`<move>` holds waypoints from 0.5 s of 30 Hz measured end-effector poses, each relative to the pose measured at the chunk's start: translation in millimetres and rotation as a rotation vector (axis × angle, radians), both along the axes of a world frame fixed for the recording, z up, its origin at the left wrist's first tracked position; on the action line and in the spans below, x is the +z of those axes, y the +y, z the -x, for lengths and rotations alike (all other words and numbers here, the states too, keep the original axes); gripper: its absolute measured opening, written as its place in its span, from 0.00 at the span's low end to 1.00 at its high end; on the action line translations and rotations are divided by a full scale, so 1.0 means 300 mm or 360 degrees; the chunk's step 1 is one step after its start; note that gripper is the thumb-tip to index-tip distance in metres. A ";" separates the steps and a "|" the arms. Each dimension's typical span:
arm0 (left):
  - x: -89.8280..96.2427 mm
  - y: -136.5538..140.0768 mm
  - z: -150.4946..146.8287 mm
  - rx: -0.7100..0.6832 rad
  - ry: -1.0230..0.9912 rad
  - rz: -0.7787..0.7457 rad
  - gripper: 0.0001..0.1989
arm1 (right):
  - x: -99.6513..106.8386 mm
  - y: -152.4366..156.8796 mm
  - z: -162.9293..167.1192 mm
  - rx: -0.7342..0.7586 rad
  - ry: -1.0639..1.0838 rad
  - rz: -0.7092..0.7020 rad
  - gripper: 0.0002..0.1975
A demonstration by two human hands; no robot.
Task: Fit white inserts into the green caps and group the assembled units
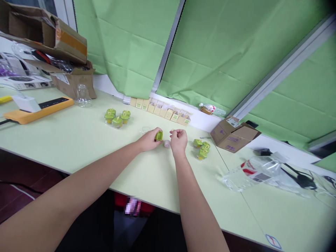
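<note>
Left hand point(149, 140) pinching a small green cap point(159, 135) at the fingertips, held just above the counter point(78, 140), cap pointing right toward the other hand. Right hand point(179, 140) loosely curled, fingertips pinched on something tiny; too small to tell what. Hands near each other, a narrow gap between. In that gap, on the counter, a small pale bead point(167, 143), just right of the cap and just left of the right hand, about equally close to both. Cap roughly boxy, no clear long axis readable.

Just right of the right hand, a cluster of green pieces point(202, 147). Further left and back, a group of four finished green pots point(117, 117). Along the back edge, a row of small cream cartons point(160, 108), running left to right.

Pale green counter. To the right, an open cardboard box point(233, 134) and crumpled clear plastic bags point(262, 173). Far left, a yellow tray point(36, 108), a clear dome point(83, 95) and stacked cardboard boxes point(44, 31). Green curtains point(126, 45) behind, over a window frame.
</note>
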State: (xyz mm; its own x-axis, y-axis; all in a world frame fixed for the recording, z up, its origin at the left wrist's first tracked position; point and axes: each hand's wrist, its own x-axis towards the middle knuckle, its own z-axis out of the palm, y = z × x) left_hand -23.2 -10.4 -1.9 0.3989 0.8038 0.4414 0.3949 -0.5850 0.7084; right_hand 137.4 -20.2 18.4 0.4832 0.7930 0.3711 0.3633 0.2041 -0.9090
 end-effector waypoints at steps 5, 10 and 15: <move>0.000 0.000 0.002 -0.0018 0.0011 0.0015 0.17 | -0.001 -0.003 -0.006 0.0036 0.0045 0.0020 0.09; -0.002 0.002 0.003 -0.0027 0.0009 0.0014 0.18 | 0.008 -0.006 -0.001 0.0141 0.0089 0.0037 0.12; -0.010 0.008 0.005 -0.0040 0.0005 -0.0003 0.17 | 0.010 -0.015 0.015 0.0121 -0.0036 -0.0033 0.12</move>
State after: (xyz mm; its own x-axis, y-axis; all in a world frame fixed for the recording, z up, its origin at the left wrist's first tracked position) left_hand -24.5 -8.0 -4.8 0.4206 0.7926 0.4414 0.3823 -0.5961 0.7061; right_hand 132.8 -24.8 21.4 0.4130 0.8192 0.3980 0.3663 0.2507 -0.8961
